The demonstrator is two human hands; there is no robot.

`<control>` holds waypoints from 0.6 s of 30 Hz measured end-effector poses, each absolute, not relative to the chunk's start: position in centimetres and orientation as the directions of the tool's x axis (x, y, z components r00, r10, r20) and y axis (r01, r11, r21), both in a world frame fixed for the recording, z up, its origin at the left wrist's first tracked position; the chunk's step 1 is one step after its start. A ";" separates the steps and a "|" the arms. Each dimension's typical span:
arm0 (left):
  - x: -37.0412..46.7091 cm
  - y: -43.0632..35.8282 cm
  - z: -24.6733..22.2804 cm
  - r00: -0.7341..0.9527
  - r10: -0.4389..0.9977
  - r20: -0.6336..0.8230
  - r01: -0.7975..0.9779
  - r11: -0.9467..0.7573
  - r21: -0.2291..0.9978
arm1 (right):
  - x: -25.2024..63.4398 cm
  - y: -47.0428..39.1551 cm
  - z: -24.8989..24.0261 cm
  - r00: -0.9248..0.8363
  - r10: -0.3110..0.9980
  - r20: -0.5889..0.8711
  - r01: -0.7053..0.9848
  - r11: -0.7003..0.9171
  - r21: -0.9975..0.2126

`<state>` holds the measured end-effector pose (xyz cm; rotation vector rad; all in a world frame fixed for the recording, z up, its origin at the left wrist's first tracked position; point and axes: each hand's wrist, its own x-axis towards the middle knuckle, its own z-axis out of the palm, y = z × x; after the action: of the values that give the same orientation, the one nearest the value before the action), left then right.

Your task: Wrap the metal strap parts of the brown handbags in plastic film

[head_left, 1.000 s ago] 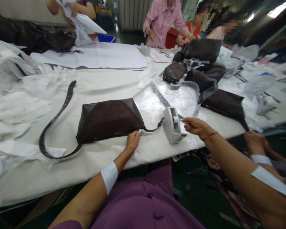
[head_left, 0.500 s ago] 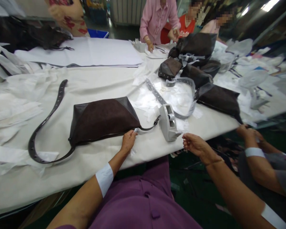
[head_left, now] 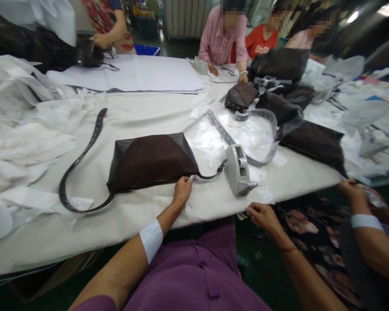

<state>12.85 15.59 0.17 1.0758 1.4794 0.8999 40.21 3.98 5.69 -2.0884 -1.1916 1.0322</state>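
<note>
R hand [head_left: 261, 212] dropped to 5 o'clk of dispenser [head_left: 236, 172], closed, contents unclear; L hand [head_left: 183, 191] pinching strip [head_left: 192, 177], 4 o'clk of bag [head_left: 154, 163]; strap [head_left: 62, 190] still loose, 9 o'clk.

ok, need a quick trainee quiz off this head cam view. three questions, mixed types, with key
1. Multiple choice. What stands just past the right end of the dark brown bag lying in front of the person?
A. A blue bin
B. A gray tape dispenser
C. A pair of scissors

2. True or false: the right hand rests on top of that bag.

3. Fill in the blank: the long strap curves out over the table from the bag's ____ end, as the camera sees it.

Key
1. B
2. False; it is by the table's near edge, apart from the bag.
3. left
</note>
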 end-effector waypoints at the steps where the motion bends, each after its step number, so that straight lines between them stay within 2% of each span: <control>1: 12.9 15.6 0.1 -0.057 0.948 -0.313 0.142 0.318 0.937 | 39.0 3.9 5.8 0.251 0.889 -0.383 0.449 -0.457 -0.768; 5: 13.0 15.5 0.0 -0.067 0.949 -0.308 0.045 0.311 0.949 | 32.8 6.9 6.8 0.049 0.939 -0.341 0.262 -0.341 -0.903; 10: 12.4 14.7 0.6 -0.013 0.932 -0.362 -0.022 0.362 0.932 | 26.1 13.0 6.2 -0.071 0.955 -0.289 0.135 -0.277 -0.951; 12: 11.9 14.3 0.9 -0.005 0.952 -0.306 0.035 0.306 0.951 | 24.6 14.1 5.4 -0.080 0.954 -0.289 0.131 -0.277 -0.952; 15: 11.1 13.9 0.9 -0.011 0.993 -0.119 0.218 0.118 0.969 | 23.4 14.5 4.4 -0.079 0.945 -0.316 0.153 -0.302 -0.941; 18: 10.7 13.4 0.5 0.000 1.000 -0.008 0.326 0.007 0.946 | 23.0 14.4 3.7 -0.042 0.946 -0.321 0.251 -0.301 -0.920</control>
<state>10.71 13.38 0.53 1.4436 1.4517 1.0273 23.04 14.41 3.71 -1.5937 -1.2859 1.3834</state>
